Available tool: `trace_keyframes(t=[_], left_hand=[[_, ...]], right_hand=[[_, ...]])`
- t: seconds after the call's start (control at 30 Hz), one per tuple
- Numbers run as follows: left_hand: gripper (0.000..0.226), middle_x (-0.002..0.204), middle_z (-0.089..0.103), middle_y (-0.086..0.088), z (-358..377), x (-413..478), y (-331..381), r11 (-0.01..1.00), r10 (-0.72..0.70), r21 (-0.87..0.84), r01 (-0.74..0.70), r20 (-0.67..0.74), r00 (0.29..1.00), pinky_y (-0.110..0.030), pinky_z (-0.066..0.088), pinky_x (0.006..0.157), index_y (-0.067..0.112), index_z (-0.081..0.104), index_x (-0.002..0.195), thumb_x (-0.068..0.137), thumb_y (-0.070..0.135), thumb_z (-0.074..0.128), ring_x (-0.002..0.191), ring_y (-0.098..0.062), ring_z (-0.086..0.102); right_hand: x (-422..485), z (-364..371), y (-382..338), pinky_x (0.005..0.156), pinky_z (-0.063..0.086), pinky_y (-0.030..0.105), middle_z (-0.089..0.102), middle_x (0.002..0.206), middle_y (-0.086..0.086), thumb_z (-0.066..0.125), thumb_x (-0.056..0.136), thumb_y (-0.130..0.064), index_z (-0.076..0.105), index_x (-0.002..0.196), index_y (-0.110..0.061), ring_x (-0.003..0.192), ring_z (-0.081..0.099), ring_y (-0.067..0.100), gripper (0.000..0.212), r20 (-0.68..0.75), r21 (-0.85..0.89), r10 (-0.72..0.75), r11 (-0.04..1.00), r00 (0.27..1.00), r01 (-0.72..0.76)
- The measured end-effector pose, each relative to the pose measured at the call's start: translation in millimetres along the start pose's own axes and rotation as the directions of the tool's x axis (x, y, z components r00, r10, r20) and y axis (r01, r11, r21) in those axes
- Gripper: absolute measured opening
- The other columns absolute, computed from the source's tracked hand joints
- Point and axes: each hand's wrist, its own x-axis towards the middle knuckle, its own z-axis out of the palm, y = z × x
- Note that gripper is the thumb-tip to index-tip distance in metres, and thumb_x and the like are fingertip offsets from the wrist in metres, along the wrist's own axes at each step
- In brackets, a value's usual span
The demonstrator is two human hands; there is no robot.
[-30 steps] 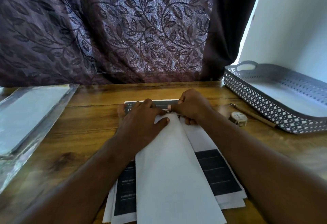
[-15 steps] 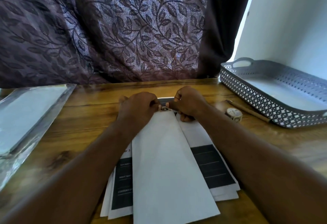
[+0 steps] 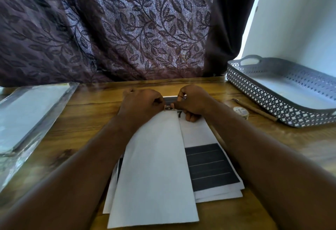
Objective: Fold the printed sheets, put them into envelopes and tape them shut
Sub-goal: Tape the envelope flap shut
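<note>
Dark leaf-patterned curtain [image 3: 127, 29] across the back, pale wall to the right. Below, wooden table [image 3: 87, 120] carrying everything. At its right edge, grey lattice tray [image 3: 269, 100]. At the left, clear plastic packet [image 3: 27, 113], seemingly of envelopes. Centre, straight ahead: stack of printed sheets [image 3: 211, 166] lying lengthways away from the body, with the top sheet [image 3: 156, 166] turned over, blank back up, covering the left part of the stack. Left hand [image 3: 141, 104] and right hand [image 3: 192, 102] meeting at the far end of that sheet, fingers of both curled, thumbs and fingertips pinching its far edge close together. Just right of the right wrist, small tape roll [image 3: 240, 112], and a thin pen [image 3: 254, 109] beside it, near the tray.

Probable step: squaring up the far corners before creasing the lengthwise fold. To do it well:

- Match corner to corner at the far end first and hold that pinch firm.
- Check the near edges for the same match.
- Flatten one hand and sweep along the fold from far to near.
- Lift only the top sheet; keep the stack beneath from sliding.

Skewed start, skewed crease, poor fit in an envelope.
</note>
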Motion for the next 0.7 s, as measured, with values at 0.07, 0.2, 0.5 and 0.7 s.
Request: trace_keyframes(t=[0.07, 0.2, 0.5, 0.7], left_hand=[[0.017, 0.097, 0.071, 0.012, 0.0, -0.1, -0.2, 1.0, 0.002, 0.01, -0.002, -0.003, 1.0, -0.04, 0.038, 0.096, 0.035, 0.072, 0.093, 0.089, 0.044, 0.059, 0.096, -0.013, 0.064], [0.018, 0.102, 0.07, 0.011, -0.3, -0.7, 1.0, 1.0, 0.006, 0.024, -0.006, 0.009, 1.0, -0.041, 0.035, 0.099, 0.033, 0.072, 0.096, 0.09, 0.045, 0.059, 0.099, -0.015, 0.063], [0.03, 0.093, 0.072, 0.006, -1.0, 9.9, -9.9, 0.989, 0.139, -0.072, -0.131, 0.12, 0.983, -0.033, 0.046, 0.074, 0.028, 0.073, 0.095, 0.085, 0.047, 0.052, 0.088, -0.017, 0.064], [0.013, 0.091, 0.071, 0.001, -0.6, 11.9, -7.7, 0.977, 0.213, -0.022, -0.212, 0.1, 0.972, -0.034, 0.048, 0.073, 0.024, 0.072, 0.093, 0.087, 0.034, 0.066, 0.088, -0.022, 0.064]], right_hand=[[0.4, -1.5, 1.9, 0.037, 0.048, 0.024, 0.063, 0.052, 0.008, 0.076, 0.089, -0.029, 0.057, 0.093, -0.009, 0.039, 0.06, 0.018, 0.028, 0.013, 0.007, -0.012, 1.0, 1.0, 0.012], [1.7, -5.1, 4.7, 0.036, 0.047, 0.023, 0.064, 0.055, 0.01, 0.075, 0.09, -0.023, 0.057, 0.098, -0.011, 0.038, 0.06, 0.017, 0.024, 0.055, 0.01, -0.046, 0.999, 0.997, 0.045], [2.7, -2.6, 6.6, 0.036, 0.045, 0.022, 0.062, 0.056, 0.009, 0.077, 0.087, -0.028, 0.058, 0.096, -0.01, 0.035, 0.057, 0.013, 0.028, 0.048, 0.066, -0.024, 0.998, 0.999, 0.02], [2.5, -2.1, 5.6, 0.037, 0.046, 0.022, 0.063, 0.056, 0.009, 0.079, 0.086, -0.03, 0.059, 0.096, -0.01, 0.037, 0.058, 0.015, 0.03, 0.042, 0.054, -0.011, 0.999, 0.999, 0.009]])
